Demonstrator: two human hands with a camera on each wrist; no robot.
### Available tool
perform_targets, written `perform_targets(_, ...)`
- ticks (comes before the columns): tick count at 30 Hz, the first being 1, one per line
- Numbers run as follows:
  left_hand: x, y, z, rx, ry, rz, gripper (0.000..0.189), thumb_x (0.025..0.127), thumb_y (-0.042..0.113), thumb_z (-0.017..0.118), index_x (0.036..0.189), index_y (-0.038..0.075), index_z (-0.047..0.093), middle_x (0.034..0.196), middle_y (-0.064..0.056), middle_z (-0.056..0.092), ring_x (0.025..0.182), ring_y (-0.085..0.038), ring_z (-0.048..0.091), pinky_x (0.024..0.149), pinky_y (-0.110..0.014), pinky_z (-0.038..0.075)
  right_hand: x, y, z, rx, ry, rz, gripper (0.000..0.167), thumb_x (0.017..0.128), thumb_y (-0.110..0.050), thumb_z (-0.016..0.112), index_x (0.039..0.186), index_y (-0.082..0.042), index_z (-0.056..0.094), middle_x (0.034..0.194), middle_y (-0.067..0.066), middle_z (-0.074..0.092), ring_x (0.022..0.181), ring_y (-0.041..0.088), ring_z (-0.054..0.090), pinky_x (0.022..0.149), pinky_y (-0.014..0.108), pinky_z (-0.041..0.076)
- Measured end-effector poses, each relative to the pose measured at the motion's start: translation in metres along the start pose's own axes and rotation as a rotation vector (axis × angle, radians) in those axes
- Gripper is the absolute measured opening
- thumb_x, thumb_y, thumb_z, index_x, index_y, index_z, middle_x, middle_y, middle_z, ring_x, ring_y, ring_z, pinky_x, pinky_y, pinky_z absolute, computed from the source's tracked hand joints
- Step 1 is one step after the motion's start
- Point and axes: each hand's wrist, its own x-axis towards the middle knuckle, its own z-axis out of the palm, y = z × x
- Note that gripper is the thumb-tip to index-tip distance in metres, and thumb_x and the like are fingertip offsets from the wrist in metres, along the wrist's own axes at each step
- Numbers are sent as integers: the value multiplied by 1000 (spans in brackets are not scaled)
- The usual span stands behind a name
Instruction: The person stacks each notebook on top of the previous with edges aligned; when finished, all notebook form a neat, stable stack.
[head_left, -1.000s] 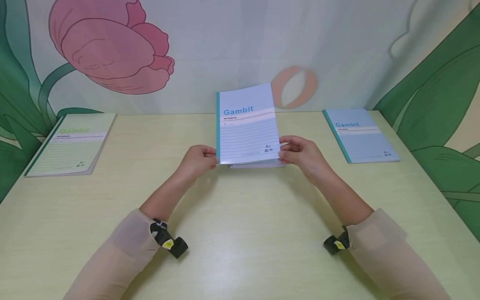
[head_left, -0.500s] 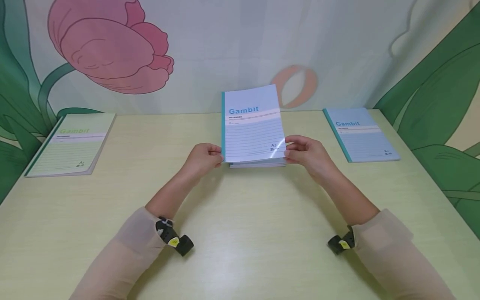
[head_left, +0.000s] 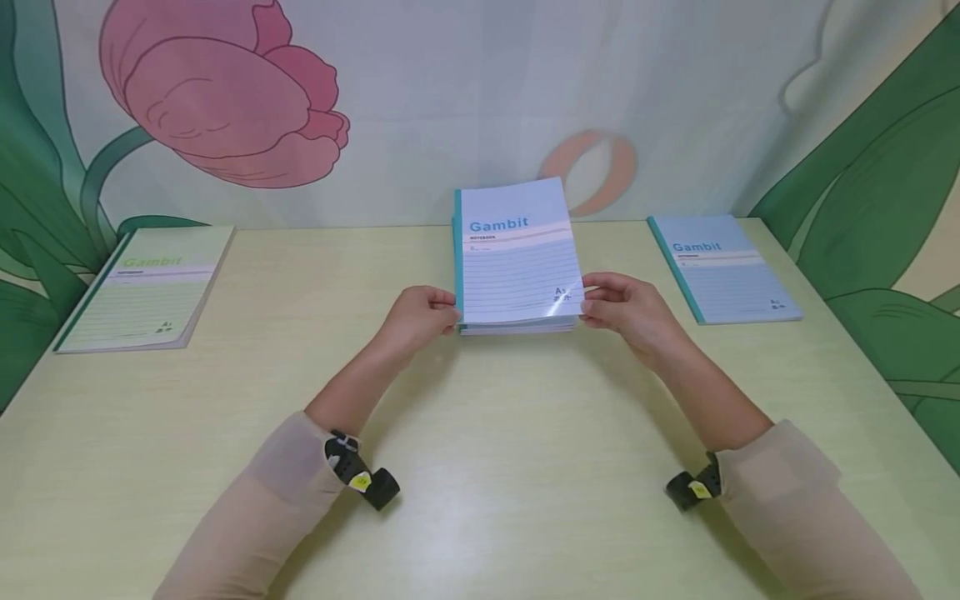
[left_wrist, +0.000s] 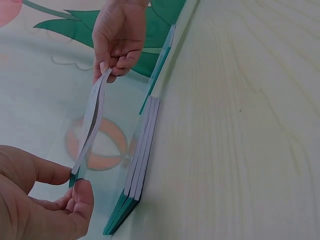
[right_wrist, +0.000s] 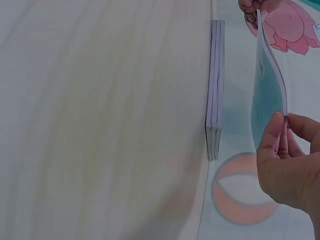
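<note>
A blue Gambit notebook (head_left: 517,258) with a teal spine is held by both hands above a short stack of notebooks (head_left: 517,330). My left hand (head_left: 417,320) pinches its near left corner at the spine. At the near right corner, my right hand (head_left: 628,312) pinches the page edge between thumb and fingers. In the left wrist view the held notebook (left_wrist: 92,120) bows slightly, with a gap between it and the stack (left_wrist: 140,155) on the table. The right wrist view shows the same gap beside the stack (right_wrist: 215,85).
A green Gambit notebook (head_left: 146,292) lies at the table's left edge. Another blue Gambit notebook (head_left: 723,271) lies at the back right. Behind the table (head_left: 480,467) hangs a backdrop (head_left: 450,100) with printed flowers and leaves.
Both hands have shifted the held notebook to the right and slightly lower, so it now lines up over the stack. The notebooks at either side have not moved.
</note>
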Motion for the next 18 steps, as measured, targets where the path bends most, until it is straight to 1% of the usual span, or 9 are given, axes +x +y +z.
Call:
perform_targets(7,2,0,4,4,-8,-5,29,91,5,53,117,-8,53,111,-18,55,88,-23,54,87,-36,48,0,0,-4,28,-8,12,39,90,1,56,126,7,46,99,10,56,79,14,60,76,22,52)
perform_targets(14,1,0,6,29,-16,-36,27,92,8,54,115,-6,55,105,-16,56,86,-22,52,85,-34,47,0,1,-6,125,-49,12,38,89,6,52,125,12,42,88,3,59,75,12,60,72,21,52)
perform_targets(18,0,0,7,31,-17,-41,27,92,9,54,115,-5,55,105,-15,56,87,-21,52,83,-32,47,2,3,-8,147,-62,17,38,89,7,51,125,14,41,86,3,59,74,12,60,71,21,52)
